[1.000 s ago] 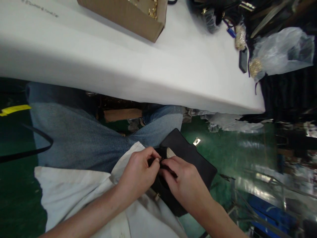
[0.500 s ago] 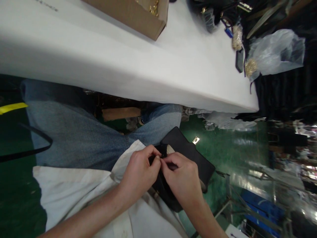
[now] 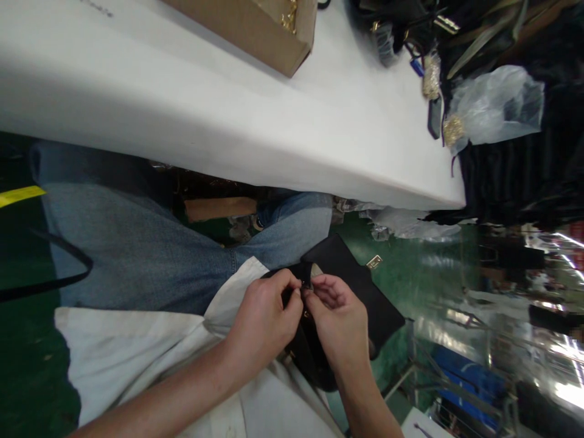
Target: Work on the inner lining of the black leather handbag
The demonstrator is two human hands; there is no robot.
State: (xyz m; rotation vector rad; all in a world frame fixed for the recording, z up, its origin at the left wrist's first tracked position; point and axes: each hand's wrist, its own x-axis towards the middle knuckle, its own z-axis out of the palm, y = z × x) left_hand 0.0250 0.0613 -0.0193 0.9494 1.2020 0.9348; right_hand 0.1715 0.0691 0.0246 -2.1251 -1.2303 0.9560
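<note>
Together the left hand [image 3: 264, 316] and right hand [image 3: 340, 322] pinch a flat, matte black purse [image 3: 360, 286]; gold clasp showing.

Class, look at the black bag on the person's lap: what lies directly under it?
Under the black bag show a white garment and blue jeans. Both hands, left hand and right hand, cover its middle, so that part stays hidden.

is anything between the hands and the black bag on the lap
Nothing visible. The left hand and right hand are both already on the black bag, fingertips pinching at its top edge.
</note>
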